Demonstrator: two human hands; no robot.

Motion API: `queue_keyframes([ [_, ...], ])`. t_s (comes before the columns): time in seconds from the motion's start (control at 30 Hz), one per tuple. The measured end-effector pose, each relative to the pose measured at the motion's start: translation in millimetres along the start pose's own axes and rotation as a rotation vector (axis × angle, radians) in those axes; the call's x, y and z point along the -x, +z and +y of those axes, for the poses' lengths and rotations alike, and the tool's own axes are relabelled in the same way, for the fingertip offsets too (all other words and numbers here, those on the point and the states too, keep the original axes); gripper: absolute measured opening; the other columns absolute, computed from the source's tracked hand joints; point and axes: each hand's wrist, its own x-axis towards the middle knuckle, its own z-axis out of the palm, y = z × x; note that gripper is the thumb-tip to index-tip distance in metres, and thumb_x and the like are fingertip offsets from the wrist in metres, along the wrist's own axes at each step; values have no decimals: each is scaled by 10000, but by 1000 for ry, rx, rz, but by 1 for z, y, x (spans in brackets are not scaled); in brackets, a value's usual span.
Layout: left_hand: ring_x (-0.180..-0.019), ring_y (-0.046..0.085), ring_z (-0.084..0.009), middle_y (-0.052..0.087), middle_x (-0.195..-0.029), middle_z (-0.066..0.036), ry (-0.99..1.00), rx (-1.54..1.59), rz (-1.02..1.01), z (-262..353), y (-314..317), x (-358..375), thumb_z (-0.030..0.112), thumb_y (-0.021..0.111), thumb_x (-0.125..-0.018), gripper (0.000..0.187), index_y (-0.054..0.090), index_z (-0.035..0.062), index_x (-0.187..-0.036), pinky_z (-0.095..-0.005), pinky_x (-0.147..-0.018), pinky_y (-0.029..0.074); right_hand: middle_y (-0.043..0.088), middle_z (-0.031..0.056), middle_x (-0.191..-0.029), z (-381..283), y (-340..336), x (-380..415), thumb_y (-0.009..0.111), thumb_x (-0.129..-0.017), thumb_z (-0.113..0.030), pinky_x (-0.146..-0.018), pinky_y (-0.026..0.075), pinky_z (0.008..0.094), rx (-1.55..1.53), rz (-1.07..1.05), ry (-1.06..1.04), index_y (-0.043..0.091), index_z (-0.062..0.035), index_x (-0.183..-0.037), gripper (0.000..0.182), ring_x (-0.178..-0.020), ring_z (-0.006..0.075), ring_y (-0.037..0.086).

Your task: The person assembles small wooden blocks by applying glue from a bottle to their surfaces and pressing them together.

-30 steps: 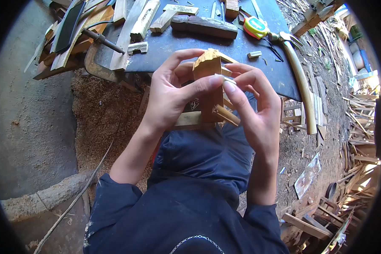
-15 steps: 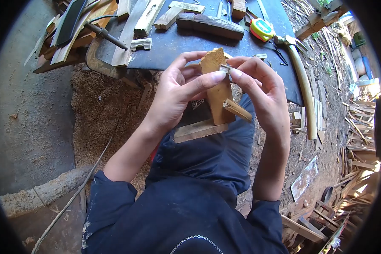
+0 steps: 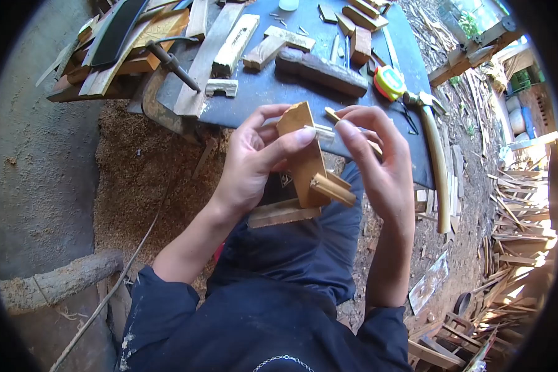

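Note:
My left hand [image 3: 245,158] grips a flat brown wooden piece [image 3: 306,168] with a rough, broken-looking top edge. Its thumb presses beside a thin pale strip [image 3: 321,131] that juts out to the right. Lower down, a short wooden peg [image 3: 333,189] sticks out of the same piece at a slant. A paler wooden bar [image 3: 284,213] runs across its bottom end, above my lap. My right hand [image 3: 383,152], a little apart on the right, pinches a small wooden stick [image 3: 332,114] between thumb and fingers; part of the stick is hidden.
On the dark table lie a long dark wooden block [image 3: 321,72], a yellow-green tape measure [image 3: 389,82], and several wood offcuts [image 3: 265,52]. A hammer [image 3: 439,167] overhangs the right edge. A clamp [image 3: 173,69] grips the left corner, near stacked boards [image 3: 144,62].
My right hand has drawn back from the wooden piece to the right, with a small stick in its fingers. The piece has moved slightly left and down in view.

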Motion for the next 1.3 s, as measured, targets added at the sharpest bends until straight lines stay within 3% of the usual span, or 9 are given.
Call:
queue_keyframes([
  [0.17,-1106,730,-172,741,-1210,-148,1,70,-12,2,-13,2,183,855,-951,602,546,-30,-1422,-344,-998,608,765,112,-1101,11,3,-60,732,-1050,-323,-990,534,350,-37,56,-83,700,6,-1176,353,-1069,182,726],
  [0.37,-1157,714,-194,725,-1246,-156,12,62,-34,5,-34,4,160,862,-948,604,545,-26,-1427,-364,-1059,577,734,167,-1271,53,22,-188,808,-983,-327,-1018,547,351,29,59,-131,630,-4,-1375,538,-1172,224,708],
  [0.7,-1266,661,-211,702,-1308,-151,-95,140,-51,3,-68,-2,84,892,-908,623,548,8,-1421,-380,-1129,522,619,288,-1407,142,79,-374,901,-752,-683,-1123,504,425,512,115,52,482,93,-1527,1174,-1300,335,640],
  [0.87,-1272,657,-211,699,-1307,-146,-119,137,-58,10,-65,-6,84,887,-914,613,548,7,-1418,-382,-1140,515,725,189,-1237,154,72,-385,879,-773,-671,-1052,527,409,470,102,42,671,7,-1302,885,-1208,281,689],
  [0.97,-1271,657,-208,698,-1311,-145,-95,82,-78,11,-64,-10,84,882,-919,605,548,3,-1416,-381,-1145,510,748,148,-1178,142,63,-366,864,-846,-584,-1032,529,363,472,136,-62,660,7,-1282,762,-1159,224,703],
  [1.03,-1262,661,-204,697,-1312,-142,-84,76,-81,12,-61,-13,100,878,-925,601,548,-18,-1414,-377,-1145,509,666,136,-1000,113,50,-340,870,-889,-493,-848,571,383,438,132,-62,580,9,-1222,669,-924,211,654],
  [1.07,-1251,667,-203,698,-1310,-143,-80,66,-86,14,-58,-16,108,880,-925,604,550,-23,-1413,-375,-1140,513,666,131,-982,98,46,-321,860,-890,-510,-876,566,389,384,168,-95,600,7,-1140,630,-945,219,655],
  [1.1,-1240,673,-201,700,-1308,-144,-79,56,-91,18,-54,-17,117,881,-925,607,551,-28,-1412,-373,-1135,518,678,129,-1000,77,41,-301,862,-893,-495,-874,566,376,240,113,69,599,13,-1120,615,-957,211,662],
  [1.3,-1094,738,-169,737,-1219,-122,-156,-28,-147,31,-16,-38,206,859,-953,584,578,-21,-1413,-319,-960,623,710,128,-1075,39,-23,-200,826,-930,-484,-886,554,348,148,142,-72,618,-21,-1118,542,-991,179,670],
])
